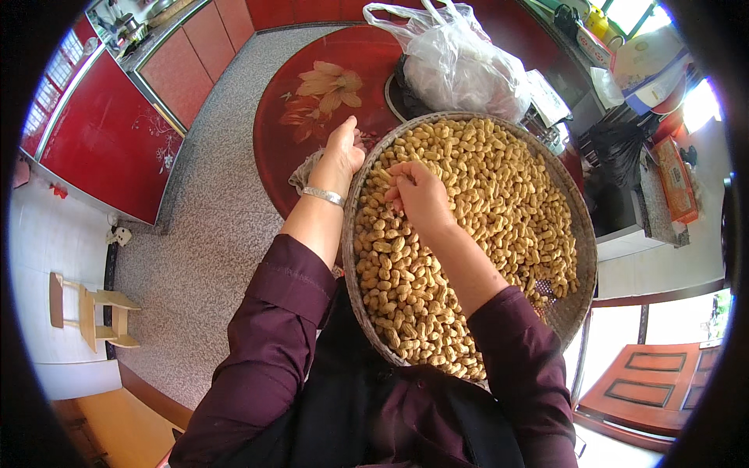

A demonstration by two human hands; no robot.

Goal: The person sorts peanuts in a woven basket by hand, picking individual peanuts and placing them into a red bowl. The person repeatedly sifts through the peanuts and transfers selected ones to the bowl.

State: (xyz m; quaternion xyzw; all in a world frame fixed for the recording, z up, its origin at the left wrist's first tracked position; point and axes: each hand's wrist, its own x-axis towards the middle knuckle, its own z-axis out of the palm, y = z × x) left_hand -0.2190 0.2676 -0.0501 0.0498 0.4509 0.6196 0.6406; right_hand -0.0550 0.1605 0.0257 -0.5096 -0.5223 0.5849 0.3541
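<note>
A round woven basket point(354, 245) full of unshelled peanuts point(497, 199) lies before me, its near rim against my body. Just outside its left rim, my left hand point(344, 146) is held over the round red table, a silver bangle on the wrist. Its fingers are partly hidden, so what they hold cannot be seen. My right hand point(422, 196) is over the left part of the peanuts with fingers curled inward. Whether a peanut is between those fingertips is unclear. Part of the basket's woven bottom shows at its lower right.
Behind the basket, a filled clear plastic bag point(468, 70) stands on the red table point(275, 117) with a flower print. A crumpled cloth point(305, 169) lies beside my left wrist. A small wooden chair point(96, 313) stands at left; a cluttered counter point(649, 193) runs along the right.
</note>
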